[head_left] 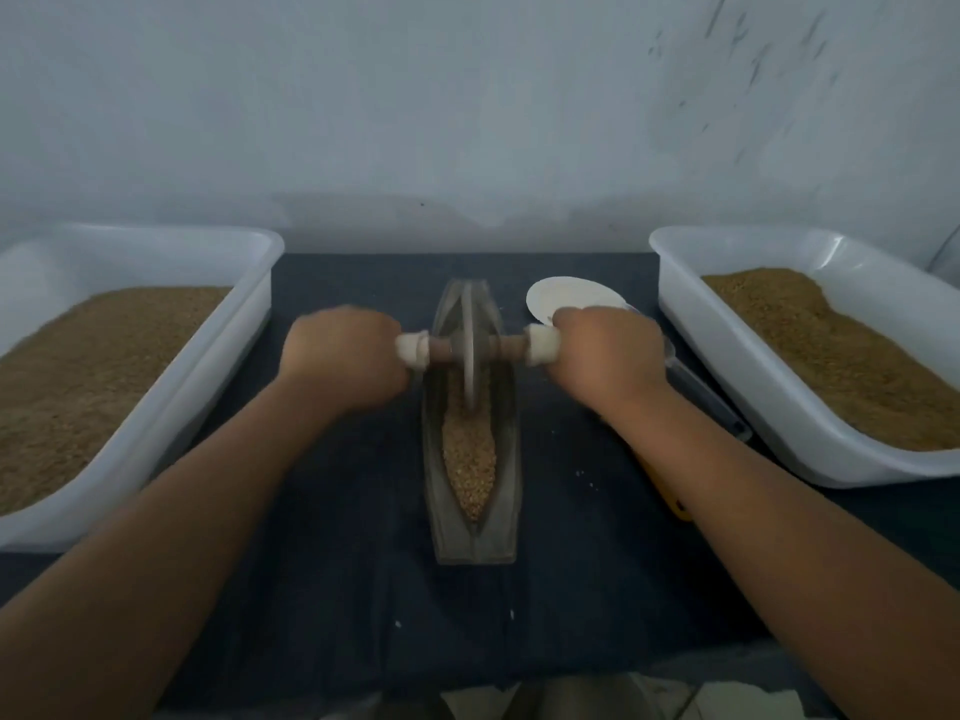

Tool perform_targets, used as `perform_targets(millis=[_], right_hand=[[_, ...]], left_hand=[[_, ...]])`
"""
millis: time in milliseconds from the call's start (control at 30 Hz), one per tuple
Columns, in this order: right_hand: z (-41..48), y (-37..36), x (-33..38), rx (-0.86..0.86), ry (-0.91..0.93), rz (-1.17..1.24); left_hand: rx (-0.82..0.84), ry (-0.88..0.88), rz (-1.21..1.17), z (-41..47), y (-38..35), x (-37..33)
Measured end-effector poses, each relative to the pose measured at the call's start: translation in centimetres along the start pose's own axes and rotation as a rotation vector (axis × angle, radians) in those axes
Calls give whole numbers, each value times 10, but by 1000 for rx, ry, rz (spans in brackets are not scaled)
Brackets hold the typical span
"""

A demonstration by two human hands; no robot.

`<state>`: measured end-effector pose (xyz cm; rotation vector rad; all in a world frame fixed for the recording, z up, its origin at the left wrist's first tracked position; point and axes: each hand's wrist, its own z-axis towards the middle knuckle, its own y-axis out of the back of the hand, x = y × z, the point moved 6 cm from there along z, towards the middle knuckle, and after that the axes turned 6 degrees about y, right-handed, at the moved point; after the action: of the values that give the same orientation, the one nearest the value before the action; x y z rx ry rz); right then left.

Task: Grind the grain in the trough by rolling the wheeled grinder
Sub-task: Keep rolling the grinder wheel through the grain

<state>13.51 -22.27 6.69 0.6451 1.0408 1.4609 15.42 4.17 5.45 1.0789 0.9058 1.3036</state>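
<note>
Head view: the wheeled grinder (470, 350) stands upright across the middle of the long trough (498, 532), its wheel down in the grain (470, 459) that fills the near half. The left hand (343, 356) and right hand (608, 356) each have their fingers clenched round a pale end of the axle. The trough lies on the dark table (363, 589) between a left tub (197, 376) and a right tub (748, 366) of brown meal; a white disc (571, 298), perhaps a lid, lies just behind the right hand

A white tub (254, 304) of brown meal sits on the left of the dark-clothed bench (571, 589). A second tub (743, 366) sits on the right, with a white disc (566, 296) near it.
</note>
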Motion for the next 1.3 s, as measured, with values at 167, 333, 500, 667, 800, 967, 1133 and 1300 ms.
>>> perform_targets(millis=[167, 333, 500, 667, 800, 967, 1133, 1300], right_hand=[[19, -1, -2, 25, -41, 8], [-49, 16, -1, 38, 95, 59], [-63, 15, -2, 38, 108, 71], [-2, -17, -8, 34, -56, 62], [18, -22, -9, 102, -84, 71], [-42, 13, -2, 24, 56, -2], [-77, 17, -1, 82, 100, 58], [-15, 1, -1, -45, 23, 19]], left_hand=[[76, 11, -38, 19, 3, -4], [35, -87, 67, -47, 13, -1], [3, -105, 85, -64, 15, 1], [24, -17, 42, 8, 9, -5], [36, 1, 21, 26, 11, -9], [-10, -79, 46, -43, 16, -3], [-153, -190, 113, -76, 23, 0], [-26, -22, 24, -4, 1, -2]])
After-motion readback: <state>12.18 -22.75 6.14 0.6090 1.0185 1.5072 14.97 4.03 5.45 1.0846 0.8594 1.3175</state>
